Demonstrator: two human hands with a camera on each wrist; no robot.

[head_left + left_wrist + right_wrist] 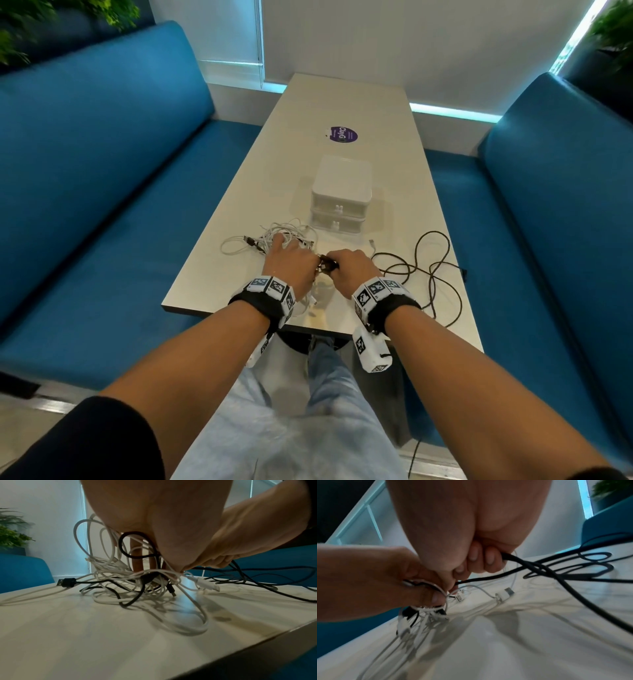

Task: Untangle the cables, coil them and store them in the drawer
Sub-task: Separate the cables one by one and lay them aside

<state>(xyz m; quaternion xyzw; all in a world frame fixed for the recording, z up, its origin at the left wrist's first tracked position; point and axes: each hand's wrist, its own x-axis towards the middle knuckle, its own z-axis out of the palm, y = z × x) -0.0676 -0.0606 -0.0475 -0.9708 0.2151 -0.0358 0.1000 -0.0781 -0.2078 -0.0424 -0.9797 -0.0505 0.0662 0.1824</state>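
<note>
A tangle of white cables (287, 234) with dark strands lies on the pale table (342, 102), in front of a white two-drawer unit (340, 192) whose drawers are closed. My left hand (291, 255) sits on the tangle, its thumb and fingers pinching white and dark strands (423, 586). Close on its right, my right hand (337, 265) grips a black cable (556, 573), fingers (489, 559) curled round it. That cable trails off in loose loops (388, 254) to the right. A black USB plug (66, 582) and a white plug (207, 584) stick out of the tangle (120, 582).
Blue benches flank the table on the left (102, 171) and right (548, 205). A purple round sticker (341, 134) lies behind the drawer unit. The table's near edge (239, 313) runs just under my wrists. Potted plants stand in the far corners.
</note>
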